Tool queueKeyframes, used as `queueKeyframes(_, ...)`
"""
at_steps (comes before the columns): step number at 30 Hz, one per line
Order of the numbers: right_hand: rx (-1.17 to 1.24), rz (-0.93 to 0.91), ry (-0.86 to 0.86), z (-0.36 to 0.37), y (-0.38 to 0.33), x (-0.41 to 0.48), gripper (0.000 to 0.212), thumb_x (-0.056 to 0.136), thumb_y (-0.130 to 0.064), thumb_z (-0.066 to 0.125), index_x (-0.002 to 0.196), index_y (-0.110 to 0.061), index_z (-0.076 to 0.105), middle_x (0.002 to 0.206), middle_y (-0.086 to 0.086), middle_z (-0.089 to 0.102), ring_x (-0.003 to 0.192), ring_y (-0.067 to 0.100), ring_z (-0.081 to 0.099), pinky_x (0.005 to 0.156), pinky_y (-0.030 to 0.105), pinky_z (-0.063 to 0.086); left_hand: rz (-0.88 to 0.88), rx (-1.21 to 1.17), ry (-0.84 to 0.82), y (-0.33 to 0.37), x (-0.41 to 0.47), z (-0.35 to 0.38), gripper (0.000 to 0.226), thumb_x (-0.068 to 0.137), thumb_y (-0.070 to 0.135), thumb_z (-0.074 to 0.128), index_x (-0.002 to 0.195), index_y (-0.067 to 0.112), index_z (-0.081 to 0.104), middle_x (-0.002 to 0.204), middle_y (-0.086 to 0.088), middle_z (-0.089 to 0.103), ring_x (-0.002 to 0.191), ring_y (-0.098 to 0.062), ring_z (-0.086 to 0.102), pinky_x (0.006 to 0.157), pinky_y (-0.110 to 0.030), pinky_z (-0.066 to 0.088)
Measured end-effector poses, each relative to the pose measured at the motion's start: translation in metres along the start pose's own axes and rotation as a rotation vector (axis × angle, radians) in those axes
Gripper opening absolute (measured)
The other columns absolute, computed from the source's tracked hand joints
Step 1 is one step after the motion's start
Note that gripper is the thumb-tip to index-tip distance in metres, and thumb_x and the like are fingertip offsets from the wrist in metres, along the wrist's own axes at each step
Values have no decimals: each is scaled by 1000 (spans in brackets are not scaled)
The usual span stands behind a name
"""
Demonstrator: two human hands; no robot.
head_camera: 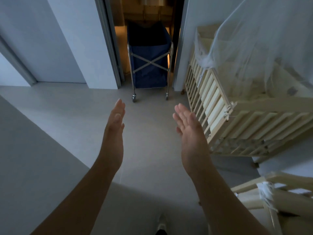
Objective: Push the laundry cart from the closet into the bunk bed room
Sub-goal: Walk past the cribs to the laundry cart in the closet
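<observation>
The laundry cart [149, 65] stands in the open closet doorway straight ahead. It has a dark blue fabric bag on a chrome frame with crossed braces, and its two front castors rest at the threshold. My left hand [115, 131] and my right hand [191, 133] are stretched out in front of me over the floor, palms facing each other, fingers straight and holding nothing. Both hands are well short of the cart and do not touch it.
A cream wooden crib [225, 112] draped with white netting stands against the right wall, close beside the closet opening. Another cream frame [271, 194] juts in at the lower right. A grey door frame [110, 48] edges the closet's left side. Pale floor lies between me and the cart.
</observation>
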State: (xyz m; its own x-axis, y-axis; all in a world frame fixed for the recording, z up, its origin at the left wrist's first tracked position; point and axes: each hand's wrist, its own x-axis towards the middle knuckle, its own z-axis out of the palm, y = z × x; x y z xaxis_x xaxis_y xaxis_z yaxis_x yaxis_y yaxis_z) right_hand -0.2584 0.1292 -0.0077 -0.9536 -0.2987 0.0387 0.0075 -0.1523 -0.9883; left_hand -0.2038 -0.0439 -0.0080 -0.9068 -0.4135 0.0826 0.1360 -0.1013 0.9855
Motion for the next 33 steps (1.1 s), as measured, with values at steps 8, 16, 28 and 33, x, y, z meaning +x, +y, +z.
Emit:
queueKeyframes(8, 9, -8, -34, -16, 5, 135, 70, 84, -67, 35, 142, -29, 45, 146, -15, 50, 133, 0, 45, 114, 35, 29, 54, 35, 11, -18, 122, 30, 92, 58, 92, 53, 135, 44, 41, 157, 9, 36, 145, -6, 33, 121, -42, 19)
queueKeyframes(16, -46, 12, -19, -13, 30, 290, 73, 81, -71, 36, 142, -33, 44, 144, -19, 49, 133, -3, 43, 114, 35, 28, 44, 4, 5, -56, 277, 38, 91, 57, 89, 56, 135, 44, 43, 153, 14, 40, 142, -2, 36, 120, -38, 20)
queueKeyframes(28, -30, 57, 43, 15, 41, 527, 83, 70, -87, 44, 138, -40, 46, 145, -21, 49, 133, -3, 43, 116, 36, 26, -36, -38, -40, -92, 527, 29, 87, 60, 88, 56, 136, 45, 45, 149, 23, 46, 142, -1, 36, 118, -35, 22)
queueKeyframes(33, -46, 71, 40, 18, 57, 601, 82, 69, -89, 45, 137, -43, 47, 142, -26, 50, 133, -4, 43, 118, 41, 23, -29, 0, -58, -111, 602, 28, 84, 63, 89, 54, 137, 49, 44, 151, 24, 43, 142, 1, 34, 113, -29, 25)
